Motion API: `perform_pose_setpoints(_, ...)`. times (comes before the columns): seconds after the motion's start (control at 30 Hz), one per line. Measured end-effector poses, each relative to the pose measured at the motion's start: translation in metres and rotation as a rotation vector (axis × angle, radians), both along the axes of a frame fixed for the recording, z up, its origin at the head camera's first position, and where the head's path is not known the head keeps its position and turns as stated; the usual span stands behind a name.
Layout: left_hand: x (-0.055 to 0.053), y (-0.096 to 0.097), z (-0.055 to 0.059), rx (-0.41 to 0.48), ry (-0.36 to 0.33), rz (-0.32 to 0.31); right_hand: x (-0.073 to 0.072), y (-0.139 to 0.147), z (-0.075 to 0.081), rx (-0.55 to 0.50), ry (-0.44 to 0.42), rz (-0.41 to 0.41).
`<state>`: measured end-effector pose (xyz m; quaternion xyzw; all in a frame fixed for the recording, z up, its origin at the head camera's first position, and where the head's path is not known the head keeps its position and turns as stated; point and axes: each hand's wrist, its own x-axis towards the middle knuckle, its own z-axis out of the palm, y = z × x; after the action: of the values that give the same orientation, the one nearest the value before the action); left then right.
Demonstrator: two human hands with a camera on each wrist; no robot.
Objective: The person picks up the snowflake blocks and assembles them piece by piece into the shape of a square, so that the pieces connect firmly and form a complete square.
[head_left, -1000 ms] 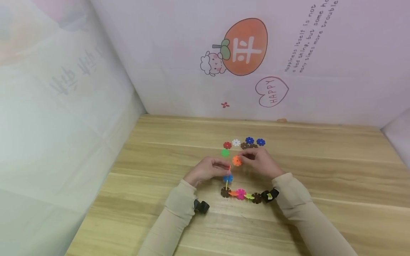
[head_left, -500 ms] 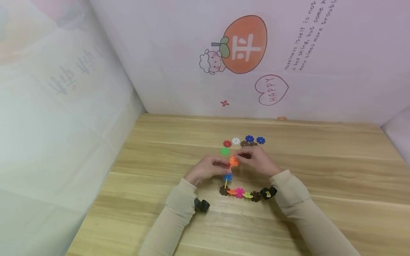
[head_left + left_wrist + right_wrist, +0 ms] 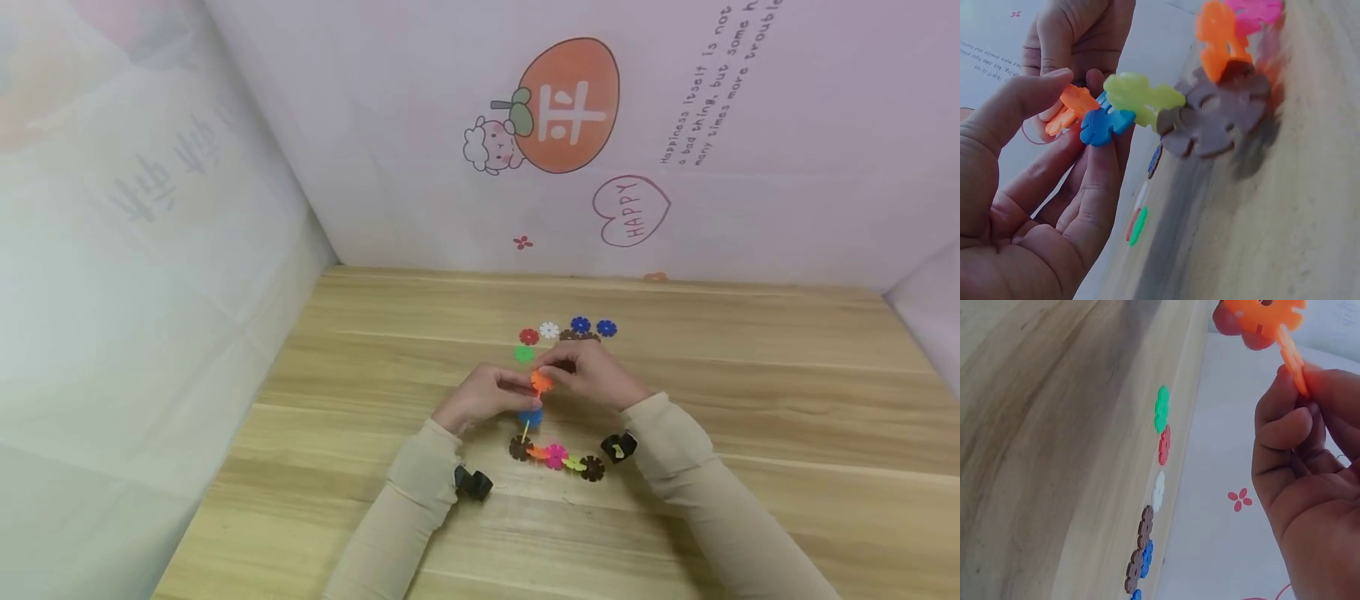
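Note:
My left hand pinches an orange snowflake disc at one end of a chain of slotted plastic discs. With thumb and fingers, my right hand pinches another orange snowflake disc. The two orange discs meet edge to edge at an angle; how deep their slots sit is unclear. From the left fingers the chain runs through a blue disc, a yellow-green disc and a brown disc. It turns right through orange, a pink disc, yellow-green and a brown end disc.
Beyond the hands, loose discs lie on the wooden table: green, red, white, two dark blue and brown ones partly behind the right hand. A printed cloth wall stands at the table's back edge.
My right hand has moved left, bringing its orange disc from apart to touching the one in my left hand. The left hand stays nearly in place.

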<state>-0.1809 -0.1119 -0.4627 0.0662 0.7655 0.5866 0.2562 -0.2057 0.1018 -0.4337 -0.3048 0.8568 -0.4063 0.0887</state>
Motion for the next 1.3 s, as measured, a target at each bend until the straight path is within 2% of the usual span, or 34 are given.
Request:
perform_pose_setpoints(0.2,0.001,0.000,0.000,0.027,-0.006,-0.002,0.002,-0.001,-0.003,-0.004,0.015,-0.014)
perform_pose_setpoints(0.43,0.000,-0.001,0.002,0.061,-0.022,-0.003,0.008,-0.006,0.000,0.019,0.126,-0.029)
perform_pose_setpoints(0.6,-0.002,-0.003,-0.001,0.104,-0.042,-0.014,0.010,-0.011,0.000,0.036,0.211,-0.014)
perform_pose_setpoints(0.87,0.000,-0.004,0.002,0.131,-0.060,-0.025,0.012,-0.008,0.008,0.020,0.100,-0.041)
perform_pose_setpoints(1.1,0.000,-0.004,0.002,0.094,-0.061,-0.028,0.013,-0.007,0.011,0.030,0.129,-0.027)
perform_pose_setpoints(1.3,-0.001,-0.004,0.004,0.050,-0.035,-0.026,0.015,-0.008,0.013,0.027,0.159,-0.020)
